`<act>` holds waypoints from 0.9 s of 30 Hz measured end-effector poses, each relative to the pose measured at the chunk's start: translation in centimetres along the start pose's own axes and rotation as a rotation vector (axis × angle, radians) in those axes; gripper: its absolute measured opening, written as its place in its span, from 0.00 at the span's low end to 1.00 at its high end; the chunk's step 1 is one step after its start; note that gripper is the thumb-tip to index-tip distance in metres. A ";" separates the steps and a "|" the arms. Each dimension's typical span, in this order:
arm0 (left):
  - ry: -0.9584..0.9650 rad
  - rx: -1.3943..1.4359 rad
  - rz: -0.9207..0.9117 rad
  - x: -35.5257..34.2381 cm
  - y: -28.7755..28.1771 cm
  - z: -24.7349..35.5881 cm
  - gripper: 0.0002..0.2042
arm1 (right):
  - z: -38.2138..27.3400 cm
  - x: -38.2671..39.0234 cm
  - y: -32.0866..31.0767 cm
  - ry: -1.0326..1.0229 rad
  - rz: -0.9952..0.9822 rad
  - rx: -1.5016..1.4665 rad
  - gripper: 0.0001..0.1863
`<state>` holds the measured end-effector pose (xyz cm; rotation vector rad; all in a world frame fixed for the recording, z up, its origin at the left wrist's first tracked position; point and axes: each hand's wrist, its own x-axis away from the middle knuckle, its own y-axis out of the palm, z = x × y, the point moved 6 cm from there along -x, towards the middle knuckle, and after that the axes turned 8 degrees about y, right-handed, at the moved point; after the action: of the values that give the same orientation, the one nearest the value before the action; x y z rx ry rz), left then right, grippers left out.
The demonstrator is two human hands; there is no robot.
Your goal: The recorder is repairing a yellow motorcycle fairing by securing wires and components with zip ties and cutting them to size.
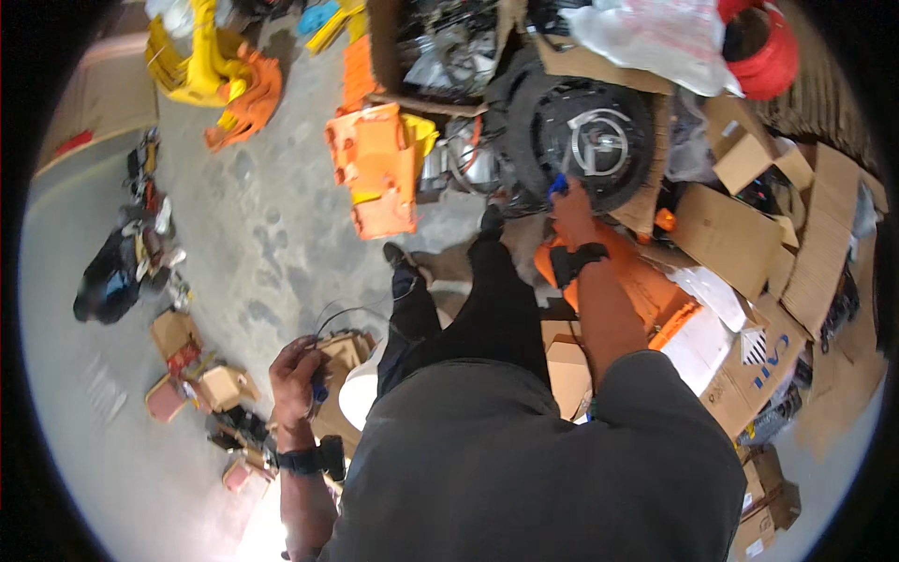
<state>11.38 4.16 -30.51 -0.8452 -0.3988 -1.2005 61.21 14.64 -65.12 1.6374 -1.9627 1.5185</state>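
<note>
Blue obj. (560, 184) at R fingertips (569, 194)

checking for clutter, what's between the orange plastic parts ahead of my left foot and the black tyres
The head view shows a yellow piece and shiny metal parts between the orange plastic parts and the black tyres by your right hand.

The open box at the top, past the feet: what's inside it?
The box holds jumbled black parts and some clear plastic. Whatever lies beneath them is covered, and its far end is out of view.
</note>
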 end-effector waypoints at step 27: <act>-0.027 0.078 0.059 -8.5 -9.7 -13.3 0.08 | -10.3 10.2 33.2 -0.478 -0.561 0.241 0.24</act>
<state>-2.62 -1.40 -41.31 -0.8014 -0.4364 -1.1130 25.84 12.03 -72.64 2.5666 -1.3151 1.2495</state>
